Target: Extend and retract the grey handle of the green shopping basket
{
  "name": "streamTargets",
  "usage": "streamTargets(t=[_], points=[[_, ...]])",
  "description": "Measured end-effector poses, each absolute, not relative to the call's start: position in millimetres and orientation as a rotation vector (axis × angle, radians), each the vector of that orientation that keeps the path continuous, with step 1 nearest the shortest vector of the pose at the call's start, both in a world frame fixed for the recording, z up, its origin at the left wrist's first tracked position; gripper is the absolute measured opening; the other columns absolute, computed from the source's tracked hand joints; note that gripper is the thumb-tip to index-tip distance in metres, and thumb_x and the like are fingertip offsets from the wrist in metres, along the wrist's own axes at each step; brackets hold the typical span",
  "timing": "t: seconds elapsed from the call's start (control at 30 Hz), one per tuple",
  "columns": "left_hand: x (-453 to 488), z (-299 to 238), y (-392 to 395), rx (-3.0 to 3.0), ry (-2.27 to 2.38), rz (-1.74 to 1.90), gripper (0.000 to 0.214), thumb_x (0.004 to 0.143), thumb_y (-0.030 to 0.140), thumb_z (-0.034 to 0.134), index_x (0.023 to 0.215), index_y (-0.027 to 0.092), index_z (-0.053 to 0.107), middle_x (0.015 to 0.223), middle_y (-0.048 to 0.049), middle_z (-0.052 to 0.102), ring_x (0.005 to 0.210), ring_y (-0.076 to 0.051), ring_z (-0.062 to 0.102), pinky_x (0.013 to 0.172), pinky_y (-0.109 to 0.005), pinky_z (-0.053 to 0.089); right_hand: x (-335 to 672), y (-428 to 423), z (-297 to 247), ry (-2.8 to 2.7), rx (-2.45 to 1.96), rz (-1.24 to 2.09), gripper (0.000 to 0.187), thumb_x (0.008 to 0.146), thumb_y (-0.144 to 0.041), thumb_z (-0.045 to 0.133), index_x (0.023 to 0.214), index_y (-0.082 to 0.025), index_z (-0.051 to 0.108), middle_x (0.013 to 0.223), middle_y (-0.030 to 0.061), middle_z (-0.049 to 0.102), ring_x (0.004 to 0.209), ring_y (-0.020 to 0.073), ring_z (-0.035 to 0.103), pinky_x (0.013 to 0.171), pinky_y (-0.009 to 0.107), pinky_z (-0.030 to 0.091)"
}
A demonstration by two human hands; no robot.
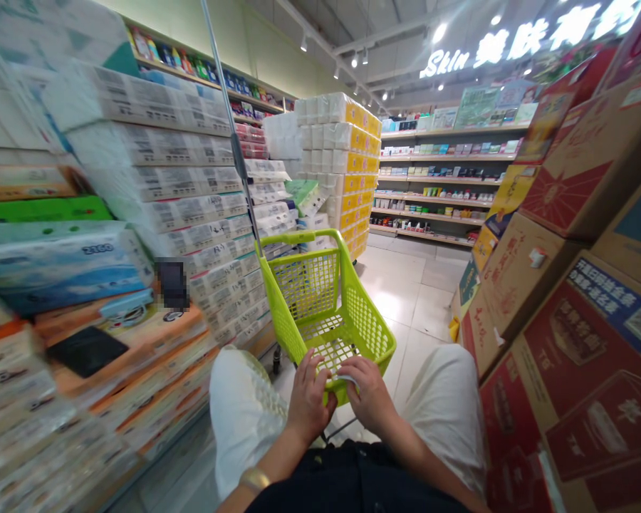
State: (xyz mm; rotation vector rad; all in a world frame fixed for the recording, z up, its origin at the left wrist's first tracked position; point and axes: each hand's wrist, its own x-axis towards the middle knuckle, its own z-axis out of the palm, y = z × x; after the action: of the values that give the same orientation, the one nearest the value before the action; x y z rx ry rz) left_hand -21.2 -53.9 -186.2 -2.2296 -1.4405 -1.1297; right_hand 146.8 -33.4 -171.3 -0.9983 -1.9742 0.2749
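Note:
A lime-green plastic shopping cart (pixel 320 299) stands in front of me in a store aisle, and its basket is empty. My left hand (pixel 308 399) grips the near rim of the cart with curled fingers. Right beside it my right hand (pixel 371 395) is also curled over that same rim. Both forearms reach forward from the bottom of the view. A gold bracelet (pixel 253 479) sits on my left wrist.
Stacks of packaged tissue and toilet paper (pixel 154 192) line the left side. Piled red and brown cardboard boxes (pixel 560 285) crowd the right. A tall pallet of yellow-and-white paper rolls (pixel 342 164) stands ahead. Product shelves (pixel 438 185) run along the back. The tiled floor (pixel 406 292) continues ahead.

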Motion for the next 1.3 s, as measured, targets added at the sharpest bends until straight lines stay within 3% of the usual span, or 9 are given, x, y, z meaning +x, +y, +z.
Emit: streamTargets(t=[0.23, 0.5, 0.73, 1.03, 1.3], points=[[-19.6, -183.3, -56.1, -2.233, -1.467, -1.12, 0.032, 0.066, 0.008, 0.054, 0.096, 0.019, 0.055, 0.123, -0.0131, 0.052, 0.134, -0.036, 0.036, 0.104, -0.054, 0.043, 171.4, -15.3, -167.1, -1.732, -1.237, 0.181, 0.034, 0.075, -0.003, 0.046, 0.09, -0.02, 0.071, 0.1, 0.0083, 0.067, 0.1, 0.0232, 0.058, 0.093, 0.04, 0.045], [-20.9, -186.0, -53.7, -2.22, -1.42, -1.134, 0.026, 0.072, 0.01, 0.053, 0.096, 0.019, 0.055, 0.121, -0.0126, 0.053, 0.134, -0.034, 0.036, 0.104, -0.052, 0.044, 143.2, -39.0, -163.9, -2.008, -0.976, 0.294, 0.029, 0.078, -0.007, 0.053, 0.096, -0.024, 0.068, 0.101, 0.0047, 0.066, 0.1, 0.0208, 0.058, 0.091, 0.037, 0.044], [-18.9, -182.9, -56.3, -2.236, -1.468, -1.125, 0.032, 0.066, 0.008, 0.054, 0.096, 0.018, 0.055, 0.123, -0.0131, 0.052, 0.134, -0.035, 0.036, 0.105, -0.054, 0.043, 167.7, -18.5, -168.9, -1.767, -1.199, 0.194, 0.029, 0.078, -0.007, 0.049, 0.092, -0.021, 0.07, 0.1, 0.0087, 0.066, 0.099, 0.0238, 0.057, 0.091, 0.041, 0.044], [-20.2, -185.4, -54.6, -2.216, -1.433, -1.144, 0.028, 0.069, 0.008, 0.053, 0.095, 0.018, 0.055, 0.12, -0.0128, 0.053, 0.134, -0.034, 0.037, 0.104, -0.052, 0.044, 146.9, -34.2, -168.6, -1.978, -1.012, 0.271, 0.032, 0.076, -0.005, 0.051, 0.095, -0.024, 0.068, 0.099, 0.0046, 0.067, 0.099, 0.0213, 0.058, 0.09, 0.037, 0.043], [-19.3, -183.6, -55.5, -2.236, -1.463, -1.135, 0.031, 0.067, 0.008, 0.054, 0.096, 0.019, 0.056, 0.123, -0.0132, 0.052, 0.135, -0.035, 0.035, 0.105, -0.054, 0.042, 166.2, -20.7, -165.9, -1.801, -1.236, 0.188, 0.028, 0.076, -0.004, 0.05, 0.088, -0.022, 0.069, 0.095, 0.0068, 0.067, 0.097, 0.0234, 0.058, 0.091, 0.04, 0.042]])
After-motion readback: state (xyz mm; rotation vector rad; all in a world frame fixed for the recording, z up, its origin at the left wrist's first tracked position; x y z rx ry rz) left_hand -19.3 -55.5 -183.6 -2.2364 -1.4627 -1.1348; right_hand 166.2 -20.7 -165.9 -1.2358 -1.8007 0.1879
